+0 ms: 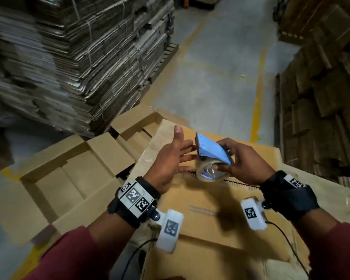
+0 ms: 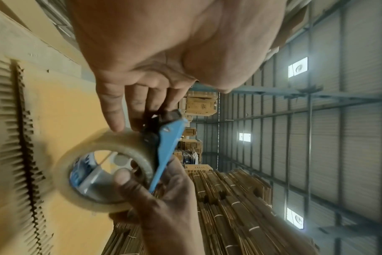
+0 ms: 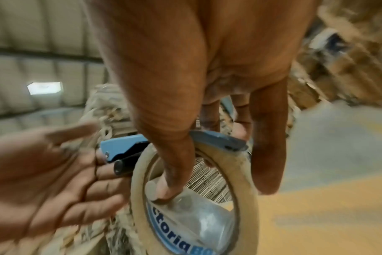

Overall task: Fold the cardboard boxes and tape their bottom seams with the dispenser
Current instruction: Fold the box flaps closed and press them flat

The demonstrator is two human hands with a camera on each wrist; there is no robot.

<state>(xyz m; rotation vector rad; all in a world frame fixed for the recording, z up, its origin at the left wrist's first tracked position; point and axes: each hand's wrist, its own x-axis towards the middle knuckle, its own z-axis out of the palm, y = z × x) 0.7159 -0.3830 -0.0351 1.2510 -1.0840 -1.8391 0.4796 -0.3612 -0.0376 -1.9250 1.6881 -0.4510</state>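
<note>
Warehouse aisle, grey concrete floor with yellow lines, tall stack of flat cardboard sheets far left, more cardboard stacks along right edge. Folded cardboard box bottom-up at near centre, flap seam running under both hands. Open box just beside it on left. Right hand clamped on blue tape dispenser, thumb hooked inside clear tape roll, fingers over blue body, held just above seam. Left hand spread, fingers straight, fingertips touching roll and dispenser's front end. Marker bands on both wrists, maroon sleeves.
</note>
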